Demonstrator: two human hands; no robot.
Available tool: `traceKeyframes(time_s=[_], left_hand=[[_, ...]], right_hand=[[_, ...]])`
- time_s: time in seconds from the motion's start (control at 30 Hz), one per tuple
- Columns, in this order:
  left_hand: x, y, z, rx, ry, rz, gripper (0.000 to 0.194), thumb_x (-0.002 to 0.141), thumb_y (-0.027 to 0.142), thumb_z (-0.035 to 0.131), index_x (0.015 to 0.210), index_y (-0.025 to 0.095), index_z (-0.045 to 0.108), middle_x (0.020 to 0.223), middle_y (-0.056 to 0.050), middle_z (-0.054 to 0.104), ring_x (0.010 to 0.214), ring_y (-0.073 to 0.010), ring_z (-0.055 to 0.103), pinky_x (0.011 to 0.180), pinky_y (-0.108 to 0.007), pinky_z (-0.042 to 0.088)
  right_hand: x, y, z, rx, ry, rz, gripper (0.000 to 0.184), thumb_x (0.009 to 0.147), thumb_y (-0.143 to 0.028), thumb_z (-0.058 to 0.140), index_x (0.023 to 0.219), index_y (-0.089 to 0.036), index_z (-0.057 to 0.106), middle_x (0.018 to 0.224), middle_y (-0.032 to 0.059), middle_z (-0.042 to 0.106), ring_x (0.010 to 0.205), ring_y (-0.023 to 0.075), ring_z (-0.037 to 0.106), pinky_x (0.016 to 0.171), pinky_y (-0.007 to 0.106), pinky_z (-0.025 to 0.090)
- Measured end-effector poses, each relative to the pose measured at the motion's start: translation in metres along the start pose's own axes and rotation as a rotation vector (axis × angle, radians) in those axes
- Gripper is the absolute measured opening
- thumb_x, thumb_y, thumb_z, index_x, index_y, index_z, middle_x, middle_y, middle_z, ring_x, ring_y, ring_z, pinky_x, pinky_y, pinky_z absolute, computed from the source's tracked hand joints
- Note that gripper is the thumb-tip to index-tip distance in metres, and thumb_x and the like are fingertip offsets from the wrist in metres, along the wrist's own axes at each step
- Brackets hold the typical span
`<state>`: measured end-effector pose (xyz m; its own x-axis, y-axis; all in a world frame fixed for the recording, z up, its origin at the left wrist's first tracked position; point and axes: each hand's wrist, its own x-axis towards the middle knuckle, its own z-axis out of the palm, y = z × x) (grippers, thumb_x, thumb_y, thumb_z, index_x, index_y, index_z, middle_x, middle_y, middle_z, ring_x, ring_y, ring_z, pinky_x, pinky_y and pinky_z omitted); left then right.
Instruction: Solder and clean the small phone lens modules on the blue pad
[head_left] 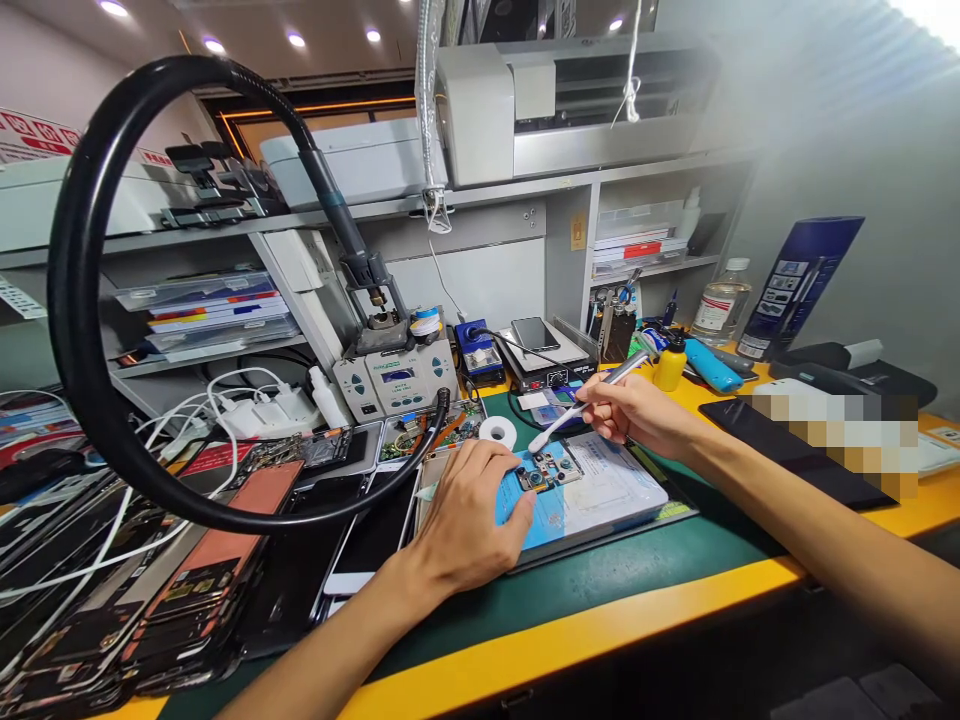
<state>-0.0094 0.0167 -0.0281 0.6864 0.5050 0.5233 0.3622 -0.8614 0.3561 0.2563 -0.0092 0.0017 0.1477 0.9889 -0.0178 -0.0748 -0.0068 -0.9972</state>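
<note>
On a blue-and-white box (pixel 611 490) lies a small phone camera module (pixel 551 474) with round lenses. My left hand (pixel 469 515) rests at its left side, thumb and fingers closed against its edge; their exact contact is partly hidden. In a pinch, my right hand (pixel 626 408) holds a slim white-tipped swab-like tool (pixel 559 427), its silver-grey end sticking up behind the fingers. The white tip is at the module's upper edge. A white roll of tape (pixel 497 433) stands just behind my left hand.
A thick black hose (pixel 64 300) loops over the left side, above stacked phone parts (pixel 195 590) and white cables. Behind are a soldering station (pixel 397 380) and a phone (pixel 535 333) on a device. At right are a yellow bottle (pixel 670 365), a clear bottle (pixel 721 300) and a black panel (pixel 795 450).
</note>
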Motion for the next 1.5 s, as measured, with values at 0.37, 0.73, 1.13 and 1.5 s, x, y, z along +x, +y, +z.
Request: traceKeyframes(time_s=[0.37, 0.73, 1.13, 1.5], left_hand=[[0.0001, -0.0018, 0.0021, -0.001, -0.004, -0.024, 0.027, 0.087, 0.026, 0.062, 0.111, 0.014, 0.067, 0.114, -0.015, 0.065, 0.108, -0.0304, 0.059, 0.096, -0.05, 0.052], [0.0008, -0.0023, 0.0017, 0.005, -0.023, -0.028, 0.029, 0.088, 0.025, 0.061, 0.112, 0.011, 0.068, 0.114, -0.016, 0.064, 0.108, -0.0299, 0.058, 0.097, -0.05, 0.051], [0.0012, -0.002, 0.0017, 0.006, -0.025, -0.023, 0.028, 0.089, 0.026, 0.061, 0.112, 0.012, 0.068, 0.115, -0.015, 0.064, 0.108, -0.0293, 0.059, 0.098, -0.048, 0.052], [0.0003, -0.0014, 0.0008, 0.034, -0.113, -0.095, 0.041, 0.09, 0.03, 0.059, 0.126, 0.012, 0.068, 0.137, -0.018, 0.056, 0.131, -0.0343, 0.05, 0.112, -0.053, 0.045]], right_hand=[[-0.0003, 0.0001, -0.0009, 0.021, -0.005, 0.016, 0.027, 0.072, -0.031, 0.081, 0.072, -0.016, 0.059, 0.06, 0.001, 0.064, 0.041, 0.0086, 0.054, 0.034, 0.018, 0.033], [0.0006, -0.0004, -0.0013, 0.033, 0.002, 0.024, 0.025, 0.074, -0.031, 0.08, 0.074, -0.015, 0.061, 0.064, 0.0034, 0.067, 0.042, 0.0088, 0.056, 0.033, 0.017, 0.034], [-0.0003, -0.002, -0.0005, 0.037, -0.006, 0.026, 0.026, 0.072, -0.03, 0.081, 0.073, -0.015, 0.059, 0.062, 0.0029, 0.066, 0.042, 0.009, 0.056, 0.034, 0.017, 0.035], [0.0025, 0.0008, -0.0029, 0.049, 0.012, 0.047, 0.017, 0.078, -0.025, 0.073, 0.074, -0.016, 0.06, 0.061, 0.0029, 0.065, 0.042, 0.0092, 0.056, 0.033, 0.016, 0.037]])
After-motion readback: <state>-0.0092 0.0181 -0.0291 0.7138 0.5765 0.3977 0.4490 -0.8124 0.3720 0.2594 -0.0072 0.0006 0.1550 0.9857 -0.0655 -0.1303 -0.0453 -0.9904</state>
